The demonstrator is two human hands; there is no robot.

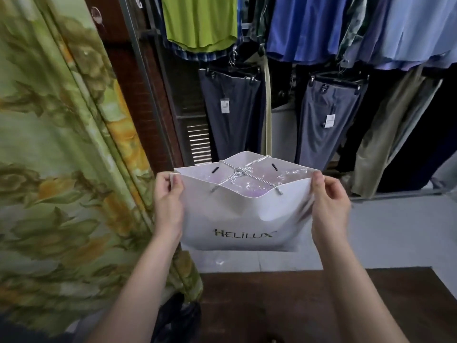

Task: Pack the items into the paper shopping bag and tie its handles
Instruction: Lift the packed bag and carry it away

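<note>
A paper shopping bag (pixel 243 219) hangs above the bench (pixel 284 305) between two hands, the left hand (pixel 168 196) pinching its left edge and the right hand (pixel 329 201) its right. Its handles (pixel 242 171) cross the mouth, knotted at the middle, over a wrapped item (pixel 249 188) inside. A curtain (pixel 61 144) hangs to the left; trousers (pixel 232 112) hang behind, below shirts (pixel 309 26).

I'm standing in a clothing shop. From 11 to 2 o'clock shirts hang in a packed row, a lime-green shirt (pixel 200 23) near 12 and blue shirts (pixel 309 26) toward 1. Under them grey trousers (pixel 230 125) hang from clip hangers, each pair carrying a white tag (pixel 329 120). At 6 o'clock is a dark wooden counter (pixel 296 305), at 9 a floral curtain (pixel 49 144). The white paper shopping bag (pixel 242 219) before me bears a printed brand name.
</note>
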